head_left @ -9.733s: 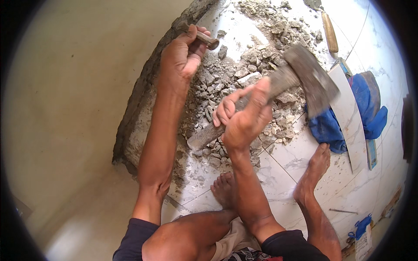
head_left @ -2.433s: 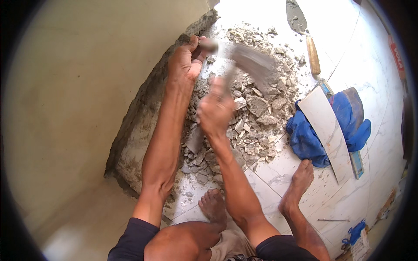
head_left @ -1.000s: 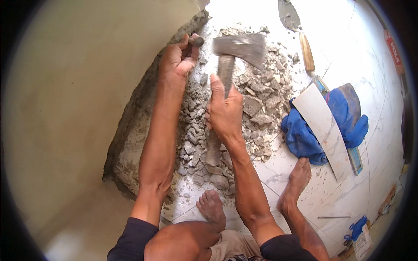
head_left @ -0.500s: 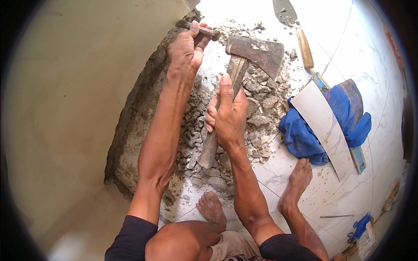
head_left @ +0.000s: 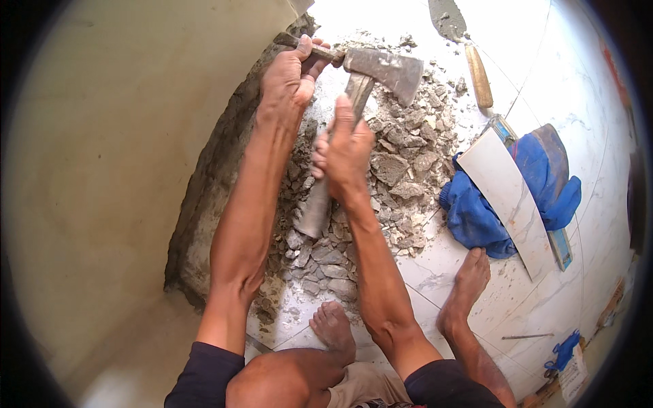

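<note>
My left hand [head_left: 290, 73] is closed round a short metal chisel [head_left: 326, 52], its far end against the broken lower edge of the wall [head_left: 231, 126]. In my right hand [head_left: 347, 153] is a hatchet, gripped round its wooden handle [head_left: 314, 207] with the thumb along it. The blunt back of the hatchet head [head_left: 384, 70] meets the chisel's struck end, or is very close to it; the blade points right. Below both hands lies a heap of grey rubble [head_left: 391, 166].
To the right, a curved-looking tile strip [head_left: 507, 197] rests over a blue cloth [head_left: 469, 214] and a blue level [head_left: 560, 249]. A trowel with a wooden handle [head_left: 479, 76] lies at the far right. A thin rod [head_left: 527, 336] is on the tiled floor near my foot [head_left: 473, 279].
My right hand has swung the hatchet left and slightly up, bringing its head to the chisel. My left hand and the chisel have barely moved.
</note>
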A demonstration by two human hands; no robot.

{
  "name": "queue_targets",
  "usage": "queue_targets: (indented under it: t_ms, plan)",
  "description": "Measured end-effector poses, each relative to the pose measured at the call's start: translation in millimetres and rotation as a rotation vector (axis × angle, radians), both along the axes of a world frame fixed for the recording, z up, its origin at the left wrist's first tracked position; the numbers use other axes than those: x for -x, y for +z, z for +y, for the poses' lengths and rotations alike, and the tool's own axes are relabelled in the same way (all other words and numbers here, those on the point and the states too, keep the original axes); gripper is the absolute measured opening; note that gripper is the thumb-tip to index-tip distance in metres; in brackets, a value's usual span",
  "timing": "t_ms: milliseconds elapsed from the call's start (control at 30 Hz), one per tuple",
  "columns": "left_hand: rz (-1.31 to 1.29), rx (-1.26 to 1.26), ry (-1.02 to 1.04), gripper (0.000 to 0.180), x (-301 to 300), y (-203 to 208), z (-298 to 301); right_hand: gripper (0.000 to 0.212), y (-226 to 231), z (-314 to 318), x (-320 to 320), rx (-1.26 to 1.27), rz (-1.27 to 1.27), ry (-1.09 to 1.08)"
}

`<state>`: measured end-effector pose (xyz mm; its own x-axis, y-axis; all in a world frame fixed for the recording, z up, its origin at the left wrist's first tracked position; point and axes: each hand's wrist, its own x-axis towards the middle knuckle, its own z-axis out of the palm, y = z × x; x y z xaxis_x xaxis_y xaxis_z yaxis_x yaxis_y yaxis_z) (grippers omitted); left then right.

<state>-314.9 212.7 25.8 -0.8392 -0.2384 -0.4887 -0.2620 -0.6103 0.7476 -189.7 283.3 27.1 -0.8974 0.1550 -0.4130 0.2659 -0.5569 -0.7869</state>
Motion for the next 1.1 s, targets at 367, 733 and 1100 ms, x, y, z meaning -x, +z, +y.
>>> queue_targets:
  t_ms: [367, 733, 1100]
  plan:
    - [0.001, -0.062, 0.053, 0.028, 5.6, 7.6, -2.9, 0.037, 3.1, 3.1, 10.7, -0.058, 0.053, 0.039]
    - [0.027, -0.075, -0.079, 0.025, -9.0, 7.3, -6.7, 0.046, 18.5, -6.8, -18.9, 0.130, 0.056, -0.258]
    - [-0.004, -0.041, -0.057, 0.024, -3.5, 6.7, 0.3, 0.047, 14.3, 33.9, -18.7, 0.077, 0.053, -0.140]
